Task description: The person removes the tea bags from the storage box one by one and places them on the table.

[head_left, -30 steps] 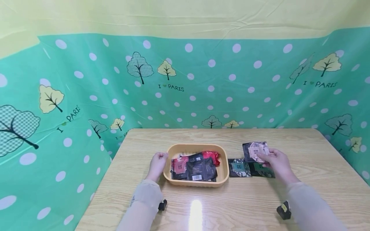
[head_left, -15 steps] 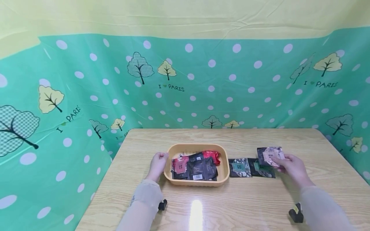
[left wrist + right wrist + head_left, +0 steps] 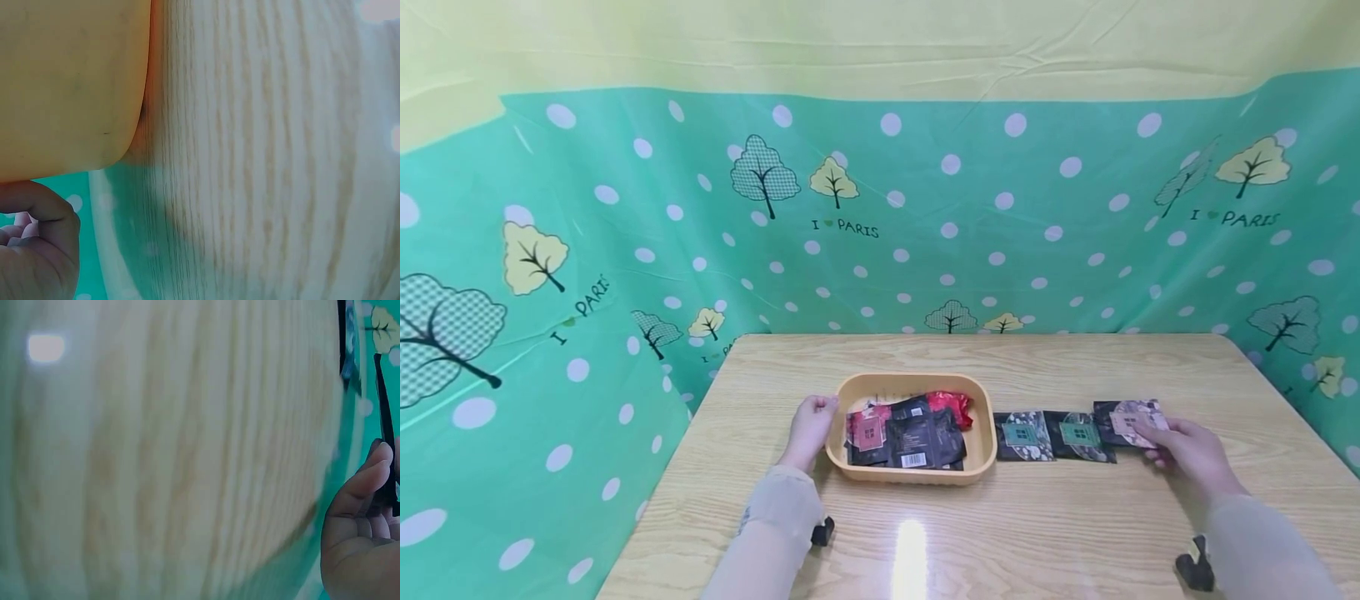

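My right hand (image 3: 1198,454) pinches a dark sachet (image 3: 1126,421) with a pink label between thumb and fingers. In the right wrist view this sachet (image 3: 385,403) appears edge-on, rising from the fingertips. To its left lie two dark sachets with green labels, the nearer-to-hand one (image 3: 1078,435) and another (image 3: 1022,435) beside the basket. My left hand (image 3: 808,429) grips the left rim of a yellow plastic basket (image 3: 910,477). In the left wrist view the curled thumb and fingers (image 3: 53,215) meet the basket's edge (image 3: 75,125).
Inside the basket lie several dark sachets (image 3: 913,437), one with a red label (image 3: 868,433), and a shiny red packet (image 3: 951,407). The wooden table (image 3: 1022,533) ends at a green dotted cloth (image 3: 880,275) behind and at the sides.
My right hand has carried the pink-labelled sachet rightward and lower, from above the green-labelled sachets to the right end of their row. The left hand and basket have stayed put.
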